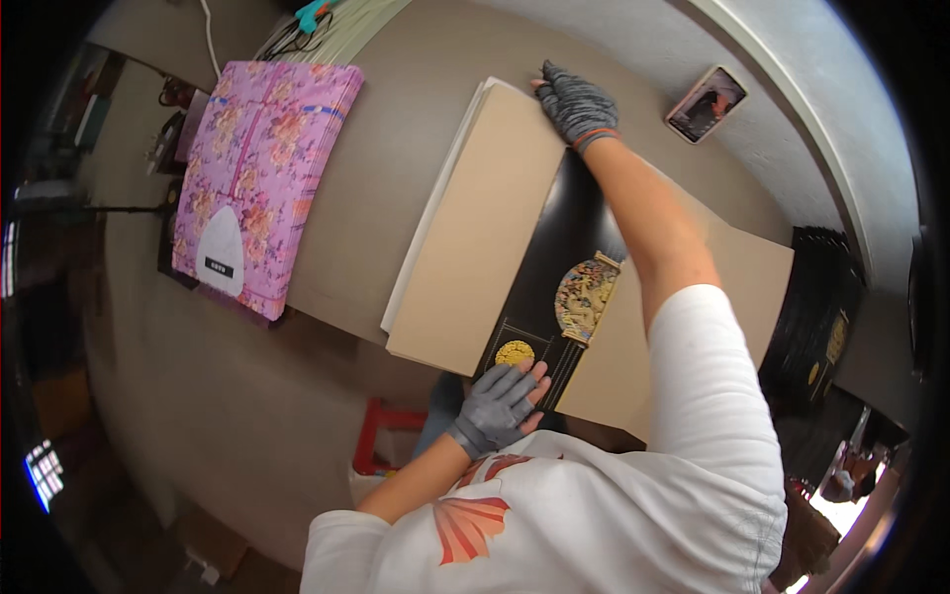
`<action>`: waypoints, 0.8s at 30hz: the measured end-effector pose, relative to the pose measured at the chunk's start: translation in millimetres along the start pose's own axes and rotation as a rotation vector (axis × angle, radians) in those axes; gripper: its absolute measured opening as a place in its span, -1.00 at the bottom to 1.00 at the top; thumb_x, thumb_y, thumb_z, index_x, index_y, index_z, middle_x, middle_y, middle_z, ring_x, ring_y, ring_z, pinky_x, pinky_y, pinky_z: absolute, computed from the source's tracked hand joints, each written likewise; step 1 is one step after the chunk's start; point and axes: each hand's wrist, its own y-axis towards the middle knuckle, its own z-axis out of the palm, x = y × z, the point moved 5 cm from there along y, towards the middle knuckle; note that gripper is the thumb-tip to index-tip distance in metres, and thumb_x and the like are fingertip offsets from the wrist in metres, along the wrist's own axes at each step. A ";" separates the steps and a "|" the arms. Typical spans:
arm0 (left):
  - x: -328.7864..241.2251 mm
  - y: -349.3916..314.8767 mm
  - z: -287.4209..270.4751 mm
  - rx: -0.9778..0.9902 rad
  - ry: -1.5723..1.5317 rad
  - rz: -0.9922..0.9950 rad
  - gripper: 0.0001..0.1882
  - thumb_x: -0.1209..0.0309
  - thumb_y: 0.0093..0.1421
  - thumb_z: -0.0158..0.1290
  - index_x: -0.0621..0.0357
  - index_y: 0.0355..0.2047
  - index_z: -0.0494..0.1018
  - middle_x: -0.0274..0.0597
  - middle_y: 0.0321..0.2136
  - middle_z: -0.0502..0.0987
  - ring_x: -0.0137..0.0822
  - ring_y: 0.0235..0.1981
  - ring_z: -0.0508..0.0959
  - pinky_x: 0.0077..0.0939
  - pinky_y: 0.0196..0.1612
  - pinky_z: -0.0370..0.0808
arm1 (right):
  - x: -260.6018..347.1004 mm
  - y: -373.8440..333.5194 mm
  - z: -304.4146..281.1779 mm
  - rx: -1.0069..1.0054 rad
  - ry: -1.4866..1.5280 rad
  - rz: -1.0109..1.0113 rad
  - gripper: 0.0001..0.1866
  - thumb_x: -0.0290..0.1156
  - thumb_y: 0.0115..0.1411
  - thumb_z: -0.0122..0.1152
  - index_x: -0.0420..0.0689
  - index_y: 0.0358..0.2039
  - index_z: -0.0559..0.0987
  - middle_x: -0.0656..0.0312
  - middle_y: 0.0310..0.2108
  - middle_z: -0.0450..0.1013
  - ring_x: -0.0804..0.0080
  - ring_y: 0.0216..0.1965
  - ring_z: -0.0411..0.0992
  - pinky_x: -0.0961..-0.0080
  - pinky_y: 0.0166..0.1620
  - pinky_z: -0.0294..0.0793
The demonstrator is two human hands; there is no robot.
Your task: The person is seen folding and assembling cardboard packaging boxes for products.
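Note:
A glossy black printed sheet [572,213] with a gold round emblem [515,352] and a colourful half-round picture [581,300] runs between two beige boards. My left hand [498,407], in a grey fingerless glove, lies with fingers stretched over the near end of the sheet, beside the emblem. At the sheet's far end is my right hand [579,105], in a streaked dark grey glove. Its fingers are bent together by the far edge of the left board [475,228]; what they grip is hidden. My right forearm crosses above the right board [633,346].
Pink flowered folded cloth [262,178] lies on the table's left side. Scissors with turquoise handles [315,14] rest behind it. A phone [706,103] leans at the far right wall. Stacked black printed sheets [813,317] are at the right; a red stool [376,436] stands below the near edge.

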 end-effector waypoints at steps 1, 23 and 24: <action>-1.5 4.8 -0.1 -0.006 0.020 0.010 -0.46 0.24 0.02 0.20 0.06 0.05 0.46 -0.11 0.14 0.45 -0.11 0.19 0.41 -0.14 0.17 0.34 | -12.1 -2.1 3.4 -0.104 0.088 0.024 -0.39 0.09 0.31 -0.09 0.03 0.26 0.36 0.08 0.18 0.39 0.13 0.18 0.36 0.23 0.24 0.29; 33.2 174.4 37.1 0.335 0.492 0.136 -0.27 -0.08 0.22 -0.04 0.03 0.31 0.22 -0.01 0.37 0.11 0.03 0.40 0.05 0.26 0.36 -0.18 | -210.5 -481.9 -130.3 -0.167 0.156 0.903 -0.26 -0.27 0.24 0.14 -0.31 0.34 0.12 -0.12 0.34 0.12 0.09 0.40 0.02 0.32 0.39 0.00; 36.2 173.5 42.5 0.347 0.483 0.147 -0.27 -0.08 0.22 -0.04 0.03 0.31 0.22 -0.01 0.37 0.11 0.03 0.40 0.05 0.26 0.36 -0.18 | -217.8 -499.7 -105.9 -0.151 0.639 0.905 -0.25 -0.28 0.24 0.12 -0.31 0.35 0.10 -0.09 0.35 0.11 0.14 0.41 0.01 0.35 0.39 0.00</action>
